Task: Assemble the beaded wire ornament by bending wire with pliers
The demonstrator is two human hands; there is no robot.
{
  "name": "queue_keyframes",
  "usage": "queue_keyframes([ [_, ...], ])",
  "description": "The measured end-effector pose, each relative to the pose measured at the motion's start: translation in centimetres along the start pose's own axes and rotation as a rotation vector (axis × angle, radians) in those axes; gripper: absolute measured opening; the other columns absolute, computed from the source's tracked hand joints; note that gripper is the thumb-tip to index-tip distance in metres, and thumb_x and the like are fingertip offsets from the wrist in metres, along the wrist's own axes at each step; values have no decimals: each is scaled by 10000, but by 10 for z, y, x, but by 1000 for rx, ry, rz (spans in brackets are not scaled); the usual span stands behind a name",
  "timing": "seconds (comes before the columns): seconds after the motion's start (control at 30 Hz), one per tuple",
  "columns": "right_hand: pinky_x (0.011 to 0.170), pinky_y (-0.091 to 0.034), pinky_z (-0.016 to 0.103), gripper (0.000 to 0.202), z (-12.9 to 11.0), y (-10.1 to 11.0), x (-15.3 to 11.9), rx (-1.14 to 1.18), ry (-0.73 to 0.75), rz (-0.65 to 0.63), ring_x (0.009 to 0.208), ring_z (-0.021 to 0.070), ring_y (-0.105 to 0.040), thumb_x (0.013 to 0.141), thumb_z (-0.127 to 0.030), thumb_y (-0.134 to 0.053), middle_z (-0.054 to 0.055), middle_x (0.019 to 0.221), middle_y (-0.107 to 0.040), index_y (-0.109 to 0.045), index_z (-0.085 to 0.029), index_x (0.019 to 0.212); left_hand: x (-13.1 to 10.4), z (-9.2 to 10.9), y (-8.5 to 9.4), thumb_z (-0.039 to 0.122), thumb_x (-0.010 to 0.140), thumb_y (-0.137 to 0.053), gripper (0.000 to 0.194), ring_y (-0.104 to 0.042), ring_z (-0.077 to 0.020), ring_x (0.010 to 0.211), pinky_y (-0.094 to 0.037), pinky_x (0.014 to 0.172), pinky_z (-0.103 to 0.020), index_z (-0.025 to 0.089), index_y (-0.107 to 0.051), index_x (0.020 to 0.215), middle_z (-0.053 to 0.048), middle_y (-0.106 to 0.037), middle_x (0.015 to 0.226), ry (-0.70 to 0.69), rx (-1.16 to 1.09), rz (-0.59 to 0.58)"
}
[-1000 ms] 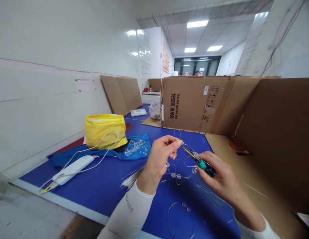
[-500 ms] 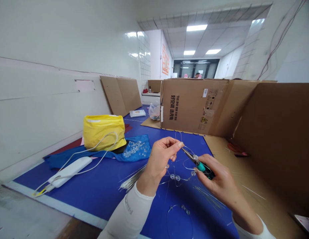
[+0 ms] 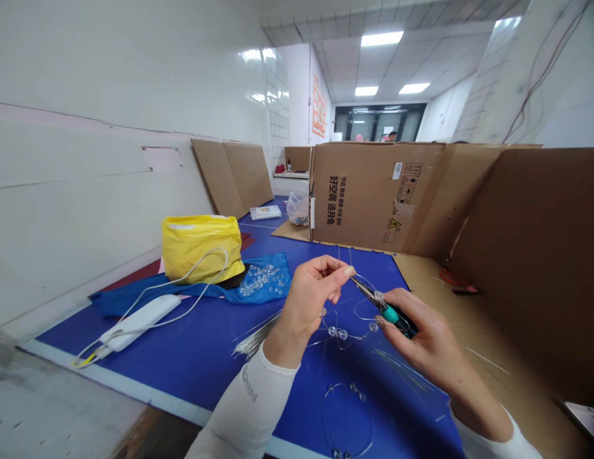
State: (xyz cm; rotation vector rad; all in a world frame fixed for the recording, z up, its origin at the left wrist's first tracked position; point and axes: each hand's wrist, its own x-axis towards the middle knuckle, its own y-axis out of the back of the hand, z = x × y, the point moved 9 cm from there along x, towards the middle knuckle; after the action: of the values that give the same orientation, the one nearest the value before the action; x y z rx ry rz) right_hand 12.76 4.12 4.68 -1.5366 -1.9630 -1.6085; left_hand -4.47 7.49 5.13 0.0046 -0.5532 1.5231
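Note:
My left hand pinches a thin wire in the middle of the head view. My right hand is wrapped around long-nosed pliers with black and teal handles. Their tips meet the wire close to my left fingertips. From this wire hang loops strung with clear beads, held above the blue table. A separate beaded wire ring lies on the table below my hands. To the left of my left forearm is a bundle of straight wires, partly hidden by the arm.
Loose clear beads lie on a blue cloth beside a yellow bag. A white power strip with a cable is at left. A large cardboard box stands behind my hands. More cut wires lie under my right hand.
The camera view has shifted slightly, so the scene sits a little higher. My hands keep nearly the same pose, with the pliers still at the wire.

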Motion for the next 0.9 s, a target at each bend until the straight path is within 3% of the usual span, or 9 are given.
queue_keyframes([
  [0.4, 676, -505, 295, 108, -8, 9, 2, -171, 76, -14, 755, 175, -621, 967, -212, -563, 54, 901, -644, -605, -201, 1067, 5, -7, -2, 352, 731, -849, 253, -402, -43, 430, -337, 432, -192, 155, -691, 746, 70, -499, 521, 40, -42, -32],
  [0.7, 684, -530, 340, 154, -1, 10, 3, -349, 133, 19, 776, 219, -663, 988, -269, -546, 98, 938, -671, -592, -186, 1110, 8, -1, 4, 363, 819, -784, 233, -457, -60, 468, -355, 474, -207, 178, -666, 741, 54, -535, 562, -93, 178, 28],
  [0.9, 695, -557, 365, 170, 0, 6, 5, -418, 173, 46, 795, 238, -685, 987, -260, -533, 125, 959, -691, -595, -163, 1112, 10, -7, 6, 355, 796, -792, 231, -462, -67, 479, -376, 479, -214, 175, -665, 725, 45, -542, 571, -79, 130, 56],
])
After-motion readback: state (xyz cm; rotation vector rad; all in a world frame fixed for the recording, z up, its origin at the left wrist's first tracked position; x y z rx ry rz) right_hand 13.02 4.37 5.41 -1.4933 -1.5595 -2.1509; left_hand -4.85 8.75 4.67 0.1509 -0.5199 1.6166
